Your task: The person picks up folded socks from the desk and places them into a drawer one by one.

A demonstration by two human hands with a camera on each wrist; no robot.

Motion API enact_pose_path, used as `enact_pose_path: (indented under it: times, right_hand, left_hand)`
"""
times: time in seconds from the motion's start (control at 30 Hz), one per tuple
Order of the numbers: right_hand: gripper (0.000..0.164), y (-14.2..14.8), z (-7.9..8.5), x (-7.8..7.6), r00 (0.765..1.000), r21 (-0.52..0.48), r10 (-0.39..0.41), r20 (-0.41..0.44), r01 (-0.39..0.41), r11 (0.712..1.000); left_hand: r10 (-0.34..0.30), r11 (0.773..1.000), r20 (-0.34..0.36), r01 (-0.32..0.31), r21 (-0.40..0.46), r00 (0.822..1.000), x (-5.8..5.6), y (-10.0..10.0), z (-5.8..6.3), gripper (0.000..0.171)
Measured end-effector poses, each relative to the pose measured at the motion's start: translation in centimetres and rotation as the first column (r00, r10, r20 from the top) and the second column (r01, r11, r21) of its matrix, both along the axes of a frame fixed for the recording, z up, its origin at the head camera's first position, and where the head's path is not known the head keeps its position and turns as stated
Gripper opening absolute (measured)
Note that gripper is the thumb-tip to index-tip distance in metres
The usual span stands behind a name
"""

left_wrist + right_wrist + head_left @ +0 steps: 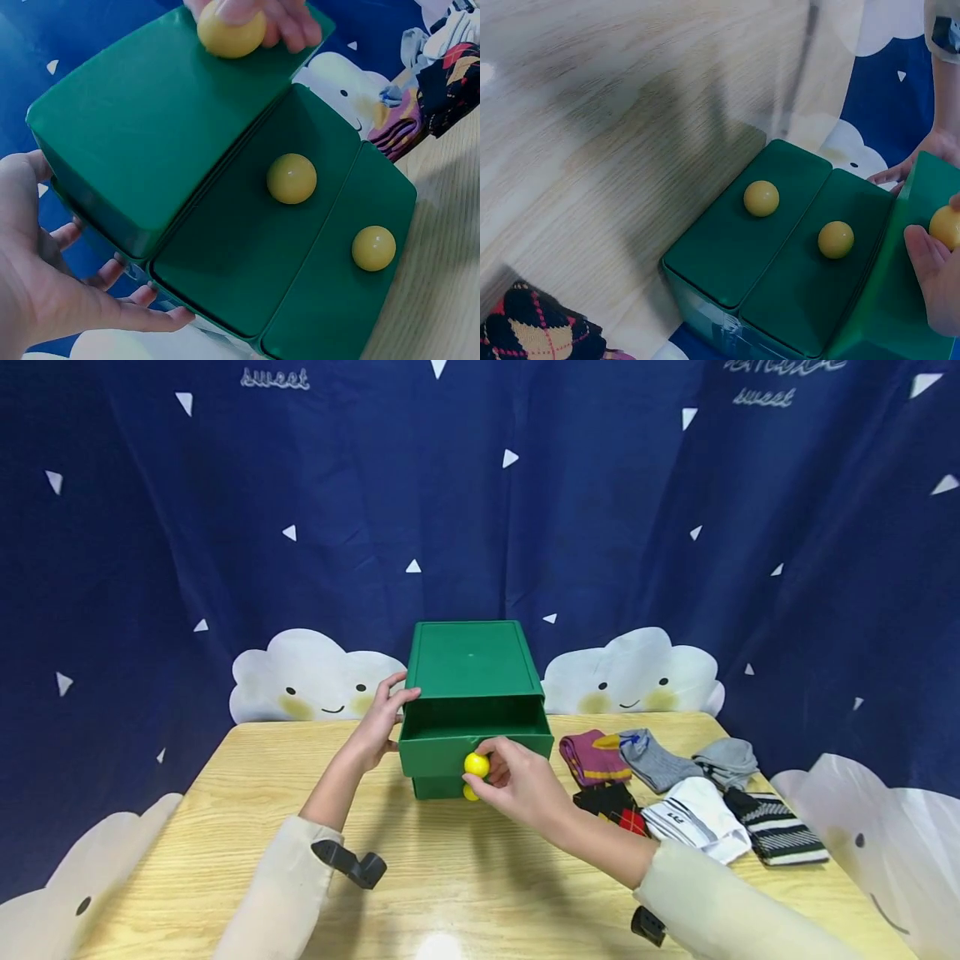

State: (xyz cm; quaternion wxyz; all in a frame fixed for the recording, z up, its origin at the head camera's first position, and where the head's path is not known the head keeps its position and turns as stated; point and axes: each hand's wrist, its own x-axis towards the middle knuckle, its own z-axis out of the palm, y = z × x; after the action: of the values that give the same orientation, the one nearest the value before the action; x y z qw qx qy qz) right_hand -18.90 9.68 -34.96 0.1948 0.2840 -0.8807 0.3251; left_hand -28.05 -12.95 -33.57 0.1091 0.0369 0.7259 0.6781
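A green cabinet [472, 656] with three stacked drawers stands on the table. Its top drawer [150, 135] is pulled partway out, and the dark green inside shows from above. My right hand [525, 785] pinches that drawer's yellow round knob [476, 765] between thumb and fingers. On the cabinet's left side rests my left hand [373, 727], its fingers spread along the wall. In the left wrist view, the middle drawer [225, 255] and the bottom drawer [322, 315] sit closed, each with a yellow knob like the top one.
Folded socks lie right of the cabinet on the wooden table [247, 827]: a purple pair [592, 758], grey ones [660, 764], white ones [693, 814], a black-and-white striped pair [783, 831] and dark patterned ones [540, 330]. A dark blue curtain [337, 485] hangs behind.
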Motion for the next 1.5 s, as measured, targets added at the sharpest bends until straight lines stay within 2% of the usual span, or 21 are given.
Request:
enact_pose_path:
  times: [0.27,0.53,0.63,0.97,1.5]
  right_hand:
    - [0.031,0.3,0.3,1.4,0.999,0.067,0.026,-0.027,-0.024,0.997]
    - [0.029,0.7,0.3,2.6,0.997,0.088,0.057,-0.047,-0.052,0.995]
    - [0.029,0.9,0.2,2.9,0.996,0.093,0.064,-0.059,-0.058,0.994]
    - [0.027,1.3,0.1,4.0,0.996,0.077,0.074,-0.039,-0.071,0.994]
    - [0.029,1.5,-0.2,4.6,0.993,0.081,0.088,-0.081,-0.082,0.993]
  left_hand:
    - [-0.004,0.999,-0.006,0.004,-0.042,1.0,-0.1,-0.1,-0.2,0.066]
    - [-0.031,0.998,-0.056,0.028,-0.052,0.998,0.2,-0.3,-0.3,0.075]
    - [-0.032,0.999,-0.041,0.03,-0.04,0.999,0.5,-0.1,0.1,0.071]
    - [-0.016,0.999,-0.025,0.014,-0.047,1.0,0.0,-0.1,-0.2,0.066]
    - [-0.018,0.999,-0.038,0.016,-0.051,0.999,0.1,-0.1,-0.3,0.065]
